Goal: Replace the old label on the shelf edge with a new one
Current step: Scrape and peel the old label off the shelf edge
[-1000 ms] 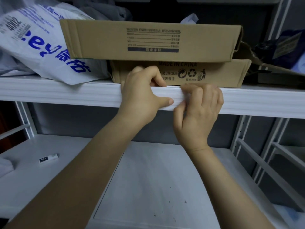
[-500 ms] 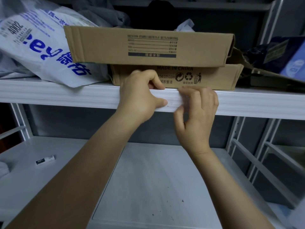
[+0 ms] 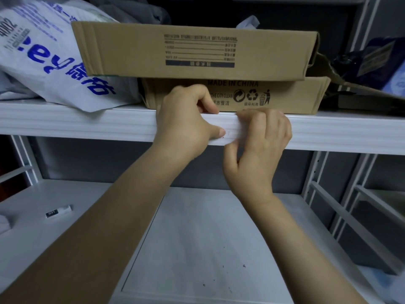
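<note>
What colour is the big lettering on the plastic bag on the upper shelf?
Blue, on the white plastic bag; head view.

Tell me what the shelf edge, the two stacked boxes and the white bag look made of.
Shelf edge: probably white painted metal, smooth with ridges along it. Upper box and lower box: matte brown cardboard, creased corners and printed ink. White bag: thin plastic film, faint sheen, wrinkled.

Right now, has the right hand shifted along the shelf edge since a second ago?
No. The right hand sits below the printed recycling marks, on the shelf edge, as before.
</note>
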